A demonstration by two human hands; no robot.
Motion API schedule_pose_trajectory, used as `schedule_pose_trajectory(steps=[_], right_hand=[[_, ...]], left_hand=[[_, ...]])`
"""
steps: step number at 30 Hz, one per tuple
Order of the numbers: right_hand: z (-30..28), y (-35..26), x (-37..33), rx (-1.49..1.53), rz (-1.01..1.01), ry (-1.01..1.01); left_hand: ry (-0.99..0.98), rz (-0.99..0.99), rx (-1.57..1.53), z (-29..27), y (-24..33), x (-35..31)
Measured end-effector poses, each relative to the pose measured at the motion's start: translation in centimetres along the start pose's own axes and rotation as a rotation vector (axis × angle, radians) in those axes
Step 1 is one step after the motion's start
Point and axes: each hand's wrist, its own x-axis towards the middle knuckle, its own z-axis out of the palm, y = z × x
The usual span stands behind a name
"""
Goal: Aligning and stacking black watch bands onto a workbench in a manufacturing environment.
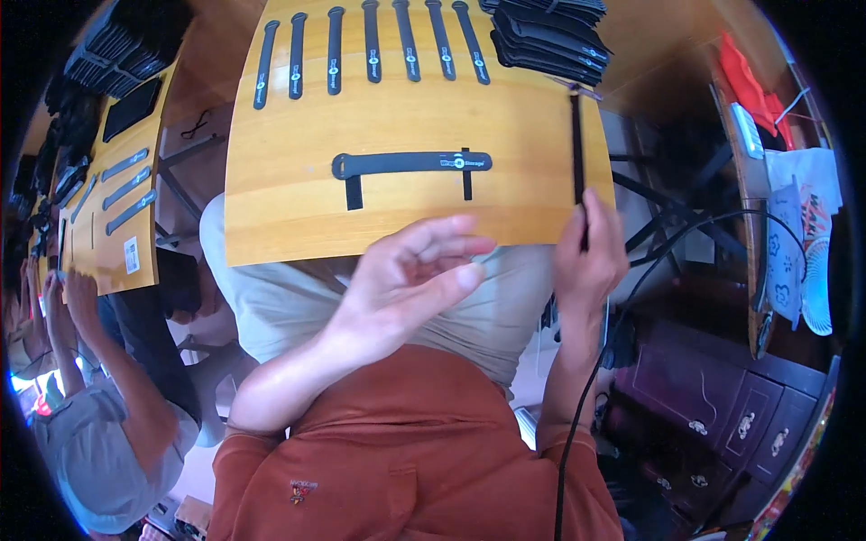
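Observation:
My left hand (410, 275) is in the air just off the table's front edge, fingers loosely bent and apart, nothing in it. My right hand (591, 257) pinches a narrow black strip (578, 144) at the table's right edge. The strip stretches away from my fingers toward a small purplish object (577, 88) that I cannot make out. In the middle of the table (289, 207) a dark grey strap (397, 164) lies crosswise, its slotted end at the left. A wide short black piece (354, 192) and a narrower one (467, 185) stick out from under it.
Several similar straps (373, 45) lie in a row along the far side, beside a stack of dark straps (546, 45). At the left, another person (117, 406) works at a second table (131, 221). A black cable (622, 311) runs past my right arm.

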Motion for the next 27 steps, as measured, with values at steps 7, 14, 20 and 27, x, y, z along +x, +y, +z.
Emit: schedule_pose_trajectory(steps=[7,14,20,27], right_hand=[[-0.3,-6.4,-2.8,0.528,-0.27,-0.208],[1.6,-3.6,-2.3,0.641,-0.088,-0.351],[3.9,-1.3,-1.6,1.021,0.264,-0.491],[5.4,-0.4,-1.0,1.118,0.56,-0.507]], left_hand=[[0.243,0.107,0.08,-2.5,-1.5,1.3],[0.393,0.207,0.143,-6.3,-1.1,1.1],[0.475,0.251,0.237,-8.1,-1.0,1.9],[0.494,0.223,0.288,-9.8,-1.0,1.9]])
